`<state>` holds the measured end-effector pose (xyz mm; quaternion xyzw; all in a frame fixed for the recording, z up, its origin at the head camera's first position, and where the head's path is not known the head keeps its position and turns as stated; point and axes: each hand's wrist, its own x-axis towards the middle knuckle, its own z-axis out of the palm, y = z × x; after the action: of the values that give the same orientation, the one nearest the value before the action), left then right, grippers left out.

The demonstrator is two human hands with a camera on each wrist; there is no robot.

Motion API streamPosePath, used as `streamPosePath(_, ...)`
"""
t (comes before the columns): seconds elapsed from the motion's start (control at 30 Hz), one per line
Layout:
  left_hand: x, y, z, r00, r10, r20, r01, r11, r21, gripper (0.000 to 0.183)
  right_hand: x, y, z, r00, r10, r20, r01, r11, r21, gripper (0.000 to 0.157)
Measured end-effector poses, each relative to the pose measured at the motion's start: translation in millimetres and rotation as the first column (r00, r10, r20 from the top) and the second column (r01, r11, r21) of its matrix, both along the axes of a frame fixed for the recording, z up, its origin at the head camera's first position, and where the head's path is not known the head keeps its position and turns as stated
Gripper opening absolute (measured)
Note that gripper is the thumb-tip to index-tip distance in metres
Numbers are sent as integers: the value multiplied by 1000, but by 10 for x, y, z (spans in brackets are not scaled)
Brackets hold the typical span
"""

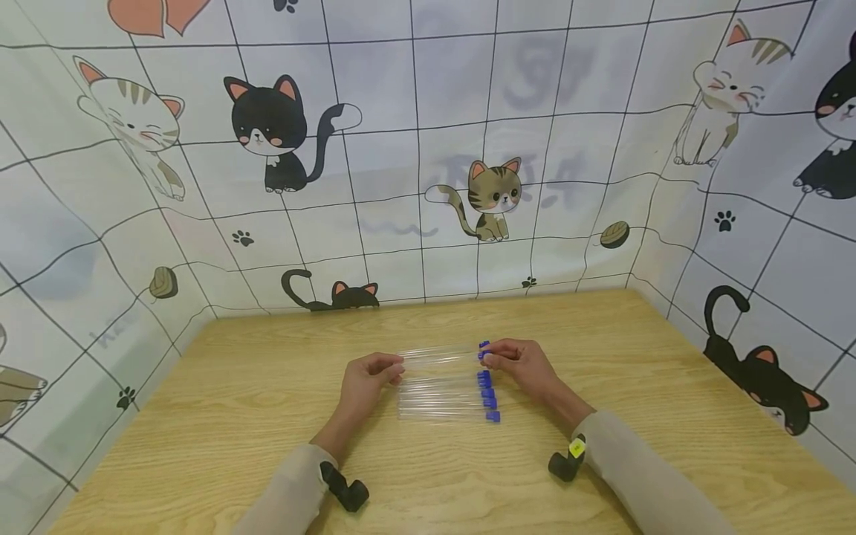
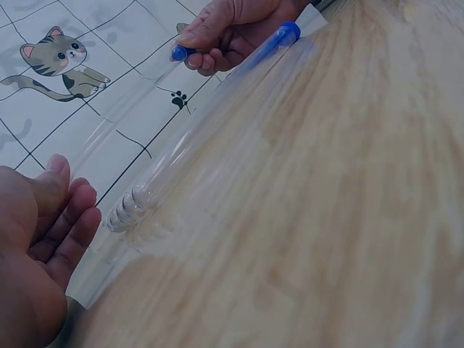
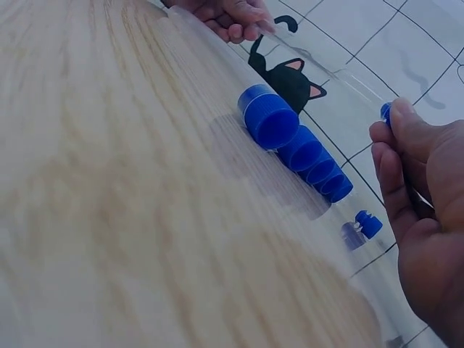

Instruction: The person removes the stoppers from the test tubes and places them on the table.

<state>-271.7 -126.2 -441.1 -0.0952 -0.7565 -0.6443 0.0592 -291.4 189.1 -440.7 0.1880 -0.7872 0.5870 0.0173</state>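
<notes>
Between my two hands hangs a clear test tube (image 2: 119, 116) with a blue cap (image 3: 386, 113), close over the table. At its round end, my left hand (image 1: 363, 380) pinches it between thumb and fingers. My right hand (image 1: 527, 365) grips the blue cap with thumb and forefinger. Below lie several more clear test tubes (image 1: 441, 401) side by side in a row, their blue caps (image 1: 487, 394) all pointing right. One capped tube lies just beyond the held one, its small cap (image 3: 369, 224) showing apart from the others in the right wrist view.
All of this is on a light wood-grain table (image 1: 428, 483). A white cloth (image 1: 381, 163) with a black grid and cartoon cats hangs around its back and sides. Black wrist cameras (image 1: 346, 490) are strapped over both beige sleeves (image 1: 642, 468).
</notes>
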Motion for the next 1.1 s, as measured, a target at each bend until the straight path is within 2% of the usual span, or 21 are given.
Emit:
streamPosePath(0.17, -45, -17, -47, 999, 52, -9, -52, 998, 27, 22, -6, 39, -2, 996, -88, 9, 88, 996, -6, 26)
streamPosePath(0.27, -4, -19, 16, 999, 51, 14, -52, 997, 51, 21, -11, 60, -20, 992, -123, -12, 124, 992, 30, 26)
streamPosePath(0.33, 19, -16, 43, 998, 60, 20, -61, 997, 51, 20, 40, 37, 49, 990, -138, -33, 140, 988, 65, 25)
streamPosePath(0.43, 1, -15, 18, 996, 89, 20, -89, 996, 22, 17, 37, 36, 47, 986, -157, -64, 162, 982, 96, 27)
streamPosePath(0.53, -86, -28, -91, 993, 116, 13, -116, 993, -4, 15, -1, 45, 2, 981, -179, -79, 188, 975, 115, 27)
streamPosePath(0.57, -88, -26, -88, 993, 117, 17, -117, 993, -12, 14, -31, 56, -41, 979, -185, -88, 195, 972, 131, 28)
streamPosePath(0.77, -91, -22, -62, 991, 133, 0, -133, 988, -82, 13, -63, 40, -66, 971, -198, -133, 222, 954, 201, 22)
streamPosePath(1.1, -139, -11, -97, 987, 152, -46, -158, 971, -178, 11, -140, 13, -84, 967, -212, -138, 243, 930, 275, 18)
